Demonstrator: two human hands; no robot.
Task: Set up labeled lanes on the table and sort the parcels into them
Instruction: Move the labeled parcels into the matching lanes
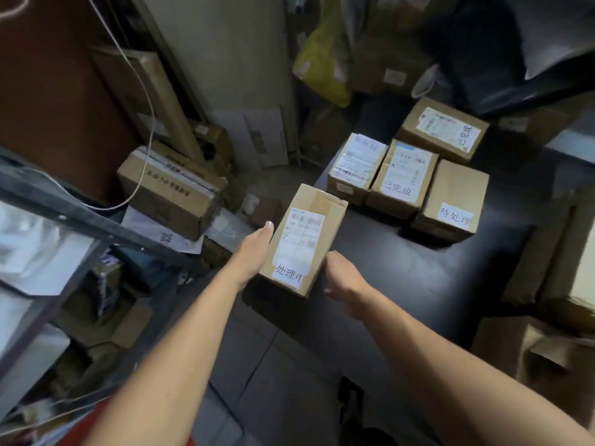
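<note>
Head view: nearest parcel (302, 243) labelled 处理中.

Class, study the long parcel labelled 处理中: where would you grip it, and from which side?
Grip the parcel by its two long side faces, one palm on each, coming from its near end. It lies flat, long and narrow, labels up; the left hand and right hand flank those faces.

The parcel (325, 204) hides most fingers of my left hand (256, 252) behind its left side. The fingertips of my right hand (344, 280) curl out of sight. The shipping label (302, 239) has print too small to read, and the far yellow bag (322, 59) is blurred.
</note>
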